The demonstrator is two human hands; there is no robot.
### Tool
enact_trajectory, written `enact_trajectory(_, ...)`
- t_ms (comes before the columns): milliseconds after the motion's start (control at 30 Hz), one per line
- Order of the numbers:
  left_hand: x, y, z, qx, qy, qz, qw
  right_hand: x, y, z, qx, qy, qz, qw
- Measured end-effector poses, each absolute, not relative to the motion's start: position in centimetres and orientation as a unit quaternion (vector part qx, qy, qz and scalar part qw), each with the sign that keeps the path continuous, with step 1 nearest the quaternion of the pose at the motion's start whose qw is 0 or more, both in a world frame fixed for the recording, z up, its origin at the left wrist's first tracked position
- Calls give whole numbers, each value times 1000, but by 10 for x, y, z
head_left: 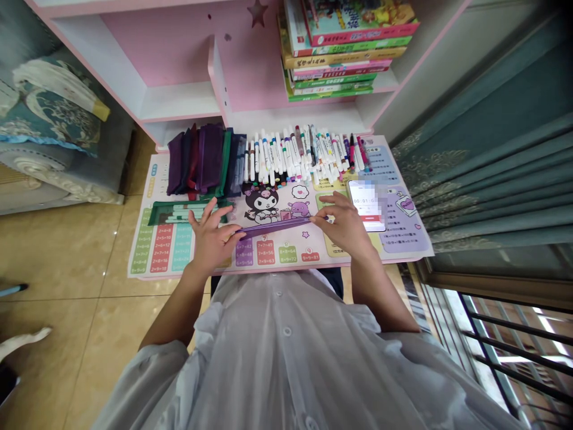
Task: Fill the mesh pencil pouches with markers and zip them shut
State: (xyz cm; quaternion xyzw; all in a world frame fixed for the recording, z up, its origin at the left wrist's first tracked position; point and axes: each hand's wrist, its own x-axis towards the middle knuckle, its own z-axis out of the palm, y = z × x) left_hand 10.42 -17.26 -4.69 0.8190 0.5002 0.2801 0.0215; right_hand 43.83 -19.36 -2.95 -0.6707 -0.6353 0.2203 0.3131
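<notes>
A flat purple pencil pouch (274,227) lies across the printed desk mat (286,251), held at both ends. My left hand (212,235) pinches its left end, with the other fingers raised. My right hand (342,222) grips its right end, fingers curled. Just left of my left hand lies an open green pouch (179,212) with pens inside. Behind it, a row of dark purple, maroon and green pouches (203,160) stands packed together. A long row of marker pens (304,155) lies along the back of the mat.
A phone (367,204) with a lit screen lies right of my right hand. A stack of books (344,48) sits on the pink shelf behind. Green curtains (492,161) hang at the right, a sofa (54,131) at the left, tiled floor below.
</notes>
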Motion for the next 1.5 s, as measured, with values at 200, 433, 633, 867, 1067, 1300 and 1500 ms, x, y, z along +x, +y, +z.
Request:
enact_trajectory(200,105,-173,-46,821,495,283,18,439,-194,-30,-672,-634,221,312)
enact_trajectory(433,105,-173,-46,816,506,277,23,445,-195,-29,-678,-624,223,318)
enact_trajectory(633,104,-173,-46,817,503,281,25,449,-194,-30,-688,-616,219,315)
enact_trajectory(867,103,-173,-46,810,517,275,34,455,-195,-28,-691,-608,212,327)
enact_trajectory(1067,104,-173,-43,808,522,271,42,460,-196,-32,-690,-604,212,337)
enact_trajectory(1300,102,-174,-44,808,520,274,42,466,-196,-34,-695,-594,225,338)
enact_trajectory(1500,101,-173,-46,812,509,285,31,471,-195,-35,-688,-594,228,349)
